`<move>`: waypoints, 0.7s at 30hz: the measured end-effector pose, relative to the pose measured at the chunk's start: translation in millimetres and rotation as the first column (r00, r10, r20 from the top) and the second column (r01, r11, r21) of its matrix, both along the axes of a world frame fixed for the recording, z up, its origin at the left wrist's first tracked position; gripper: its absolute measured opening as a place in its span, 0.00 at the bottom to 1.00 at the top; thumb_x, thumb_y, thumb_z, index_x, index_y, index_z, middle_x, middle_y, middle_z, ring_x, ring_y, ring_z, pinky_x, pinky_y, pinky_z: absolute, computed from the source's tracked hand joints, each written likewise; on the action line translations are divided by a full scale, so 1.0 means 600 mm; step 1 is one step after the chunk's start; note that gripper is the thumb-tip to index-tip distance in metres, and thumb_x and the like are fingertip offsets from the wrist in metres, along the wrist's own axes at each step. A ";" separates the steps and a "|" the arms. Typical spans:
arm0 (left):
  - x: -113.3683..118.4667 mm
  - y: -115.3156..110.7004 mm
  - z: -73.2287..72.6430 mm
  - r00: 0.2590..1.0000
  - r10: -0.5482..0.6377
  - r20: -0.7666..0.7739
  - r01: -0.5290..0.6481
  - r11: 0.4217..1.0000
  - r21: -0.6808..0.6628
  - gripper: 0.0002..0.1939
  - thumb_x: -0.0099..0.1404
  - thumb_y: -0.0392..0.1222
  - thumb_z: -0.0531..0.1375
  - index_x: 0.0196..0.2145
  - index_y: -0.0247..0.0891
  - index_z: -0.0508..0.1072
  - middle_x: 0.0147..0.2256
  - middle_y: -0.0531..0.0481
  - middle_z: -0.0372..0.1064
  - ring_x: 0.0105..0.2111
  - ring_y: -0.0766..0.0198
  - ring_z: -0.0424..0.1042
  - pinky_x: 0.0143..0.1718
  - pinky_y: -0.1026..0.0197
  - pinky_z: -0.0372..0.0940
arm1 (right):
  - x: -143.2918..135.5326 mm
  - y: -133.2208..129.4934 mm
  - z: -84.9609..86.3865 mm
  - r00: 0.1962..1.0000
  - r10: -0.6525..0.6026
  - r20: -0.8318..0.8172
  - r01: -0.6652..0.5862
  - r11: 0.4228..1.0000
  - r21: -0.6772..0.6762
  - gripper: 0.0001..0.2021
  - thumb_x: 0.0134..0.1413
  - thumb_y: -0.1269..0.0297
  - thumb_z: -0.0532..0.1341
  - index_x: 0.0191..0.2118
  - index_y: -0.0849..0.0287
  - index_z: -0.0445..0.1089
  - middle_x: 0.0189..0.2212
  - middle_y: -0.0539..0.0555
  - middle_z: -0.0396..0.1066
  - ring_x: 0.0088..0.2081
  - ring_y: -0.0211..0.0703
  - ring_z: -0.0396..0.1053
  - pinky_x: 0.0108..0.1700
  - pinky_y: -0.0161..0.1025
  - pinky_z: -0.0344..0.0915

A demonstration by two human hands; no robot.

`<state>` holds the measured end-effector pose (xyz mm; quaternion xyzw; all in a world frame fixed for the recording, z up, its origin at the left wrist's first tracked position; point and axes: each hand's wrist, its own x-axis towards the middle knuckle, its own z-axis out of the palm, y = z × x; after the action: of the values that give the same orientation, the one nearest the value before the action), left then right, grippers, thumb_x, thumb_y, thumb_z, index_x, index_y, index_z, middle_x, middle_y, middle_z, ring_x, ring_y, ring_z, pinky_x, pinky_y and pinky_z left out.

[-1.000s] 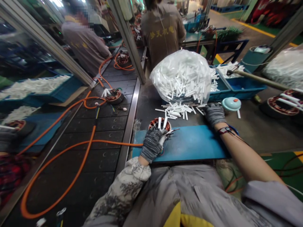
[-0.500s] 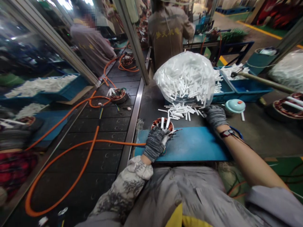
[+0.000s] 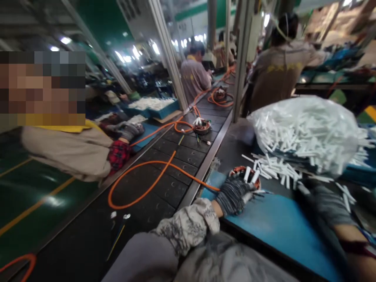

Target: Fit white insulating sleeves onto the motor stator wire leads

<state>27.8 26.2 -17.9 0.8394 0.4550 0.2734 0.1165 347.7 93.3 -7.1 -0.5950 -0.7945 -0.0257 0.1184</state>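
Note:
My left hand (image 3: 235, 194), in a grey knitted glove, is closed at the front of a motor stator (image 3: 237, 170) with copper windings. White sleeve tubes stand up from the stator. Its fingers grip wire leads (image 3: 260, 192) that stick out to the right, partly hidden by the hand. My right hand (image 3: 326, 199), gloved too, is smeared by motion beside the loose white tubes (image 3: 274, 168). Whether its fingers hold anything does not show. A blue mat (image 3: 273, 223) lies under my left hand.
A clear bag (image 3: 308, 133) full of white tubes stands behind the pile. On my left runs a dark conveyor (image 3: 158, 176) with an orange hose (image 3: 132, 166) and another stator (image 3: 202, 126). A co-worker (image 3: 67, 149) sits across it; others work farther back.
My view has swung left, bringing the co-worker across the conveyor into sight. My left hand stays at the stator. My right hand remains near the loose tubes, now blurred.

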 end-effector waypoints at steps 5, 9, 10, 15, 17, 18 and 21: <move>-0.003 0.007 -0.008 0.999 -0.009 -0.033 0.008 1.000 -0.021 0.17 0.71 0.47 0.58 0.52 0.42 0.78 0.50 0.45 0.79 0.55 0.50 0.74 0.67 0.47 0.61 | -0.069 -0.006 0.054 0.958 0.136 -0.254 -0.080 0.972 0.219 0.12 0.63 0.53 0.57 0.45 0.47 0.75 0.37 0.59 0.80 0.38 0.61 0.80 0.38 0.52 0.75; -0.005 0.005 -0.012 1.000 -0.002 0.021 0.003 1.000 -0.027 0.15 0.71 0.45 0.58 0.52 0.42 0.79 0.50 0.47 0.78 0.56 0.54 0.73 0.68 0.48 0.58 | -0.192 -0.033 0.170 0.672 0.664 -0.329 -0.482 0.729 0.486 0.11 0.66 0.67 0.55 0.50 0.55 0.70 0.58 0.61 0.72 0.56 0.51 0.75 0.54 0.49 0.74; -0.005 0.005 -0.013 0.999 0.000 0.037 0.001 1.000 -0.029 0.15 0.71 0.45 0.58 0.52 0.42 0.78 0.51 0.48 0.78 0.57 0.55 0.72 0.68 0.49 0.57 | -0.216 -0.035 0.193 0.626 0.707 -0.330 -0.522 0.694 0.497 0.12 0.66 0.69 0.56 0.52 0.55 0.69 0.62 0.61 0.69 0.58 0.51 0.73 0.56 0.48 0.73; -0.002 0.008 -0.002 0.999 -0.047 -0.026 0.046 0.998 -0.041 0.17 0.72 0.46 0.57 0.54 0.42 0.77 0.54 0.47 0.76 0.59 0.55 0.70 0.67 0.50 0.59 | -0.227 -0.054 0.197 0.688 0.609 -0.394 -0.469 0.788 0.399 0.13 0.65 0.63 0.58 0.53 0.51 0.72 0.45 0.55 0.79 0.44 0.50 0.79 0.48 0.46 0.77; 0.001 0.010 0.004 0.994 -0.072 -0.077 0.071 0.997 -0.010 0.18 0.73 0.44 0.55 0.56 0.41 0.76 0.60 0.47 0.71 0.64 0.55 0.65 0.68 0.50 0.56 | -0.184 -0.065 0.152 0.777 0.476 -0.412 -0.376 0.876 0.302 0.14 0.63 0.56 0.58 0.49 0.50 0.76 0.44 0.56 0.80 0.43 0.56 0.79 0.45 0.51 0.77; 0.002 0.011 0.007 0.993 -0.071 -0.099 0.072 0.997 0.006 0.18 0.73 0.44 0.55 0.56 0.40 0.76 0.61 0.47 0.69 0.65 0.55 0.63 0.69 0.49 0.55 | -0.157 -0.069 0.125 0.844 0.345 -0.410 -0.281 0.937 0.210 0.15 0.62 0.54 0.58 0.49 0.50 0.77 0.46 0.57 0.80 0.44 0.59 0.79 0.44 0.52 0.77; 0.004 0.013 0.009 0.990 -0.060 -0.130 0.066 0.997 0.046 0.18 0.74 0.45 0.54 0.55 0.39 0.77 0.60 0.46 0.71 0.63 0.55 0.65 0.69 0.51 0.54 | -0.084 -0.080 0.044 0.905 0.013 -0.424 0.024 0.996 0.082 0.17 0.57 0.47 0.59 0.44 0.47 0.78 0.43 0.57 0.81 0.43 0.63 0.79 0.38 0.53 0.78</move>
<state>30.1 34.2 -12.6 0.8720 0.4277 0.2263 0.0743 297.5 45.4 19.2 -0.5831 -0.7462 0.0702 0.3135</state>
